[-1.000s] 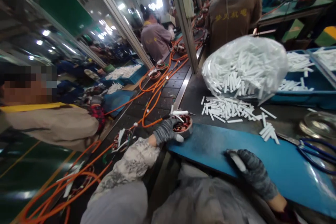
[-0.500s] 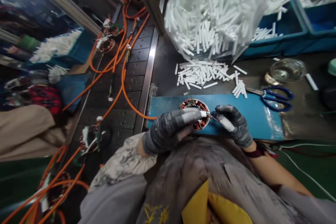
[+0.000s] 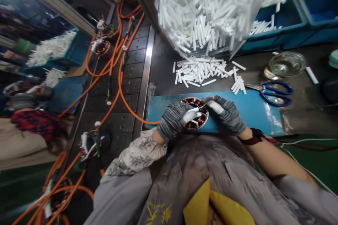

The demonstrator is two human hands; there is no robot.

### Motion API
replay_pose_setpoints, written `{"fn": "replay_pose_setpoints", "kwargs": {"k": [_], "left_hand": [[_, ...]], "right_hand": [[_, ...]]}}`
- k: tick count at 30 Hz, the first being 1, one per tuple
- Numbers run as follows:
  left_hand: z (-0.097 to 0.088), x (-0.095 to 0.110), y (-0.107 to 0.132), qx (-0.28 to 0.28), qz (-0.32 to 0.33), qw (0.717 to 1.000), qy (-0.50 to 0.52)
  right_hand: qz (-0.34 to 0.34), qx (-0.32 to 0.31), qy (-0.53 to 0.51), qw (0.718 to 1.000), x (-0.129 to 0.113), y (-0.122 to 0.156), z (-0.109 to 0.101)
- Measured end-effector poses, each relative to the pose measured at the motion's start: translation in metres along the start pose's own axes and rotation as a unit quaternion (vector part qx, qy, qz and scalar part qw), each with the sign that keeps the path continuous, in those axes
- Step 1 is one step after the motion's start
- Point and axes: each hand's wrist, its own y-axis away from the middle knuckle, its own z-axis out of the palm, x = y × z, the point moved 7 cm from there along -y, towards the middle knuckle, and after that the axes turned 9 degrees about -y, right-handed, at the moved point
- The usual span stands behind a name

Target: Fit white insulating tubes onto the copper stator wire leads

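A round motor stator (image 3: 205,121) with copper windings lies on a blue board (image 3: 253,114) in front of me. My left hand (image 3: 175,119), in a grey glove with white fingertips, is closed over the stator's left side. Its thumb and fingers pinch at a small white sleeve (image 3: 198,114) by the ring's middle. My right hand (image 3: 224,110), gloved alike, is at the upper right rim, its fingertips closed on a thin wire (image 3: 202,106) that runs toward the left hand. The gloves hide part of the windings.
Loose white sleeves (image 3: 202,70) lie beyond the board, below a clear bag (image 3: 211,14) full of them. Blue-handled scissors (image 3: 276,93) and a glass bowl (image 3: 287,64) are at right, blue bins (image 3: 295,14) behind. Orange cables (image 3: 121,77) cross the conveyor at left; a co-worker's gloved hand (image 3: 23,101) is farther left.
My right hand has moved left and up to the stator's rim with the wire. My left hand has drawn back a little, its fingers more bent. A co-worker's hand and sleeve have shifted at far left.
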Motion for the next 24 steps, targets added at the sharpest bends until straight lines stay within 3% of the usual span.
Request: {"fn": "replay_pose_setpoints", "kwargs": {"k": [4, 7, 11, 13, 15, 19, 24], "left_hand": [[0.001, -0.010, -0.001, 0.027, -0.089, 0.994, 0.066], [0.002, -0.013, 0.002, 0.035, -0.118, 0.987, 0.099], [0.004, -0.013, 0.008, 0.023, -0.113, 0.991, 0.064], [0.006, -0.010, 0.008, 0.024, -0.080, 0.996, 0.023], [0.009, -0.005, 0.006, 0.017, -0.028, 0.999, -0.031], [0.017, 0.002, 0.004, 0.004, 0.065, 0.990, -0.128], [0.011, 0.001, 0.004, -0.001, 0.072, 0.987, -0.140]], "right_hand": [[0.013, -0.003, -0.026, 1.000, -0.004, -0.006, 0.004], [0.012, 0.025, -0.044, 0.999, -0.002, -0.002, -0.005], [-0.022, 0.140, -0.046, 0.989, -0.003, 0.010, -0.033], [-0.025, 0.150, -0.033, 0.988, -0.004, 0.015, -0.038], [-0.016, 0.102, -0.027, 0.994, -0.002, 0.017, -0.033], [0.006, -0.058, -0.045, 0.997, 0.004, 0.018, -0.012], [0.042, -0.181, -0.079, 0.979, 0.008, -0.001, -0.002]]}}
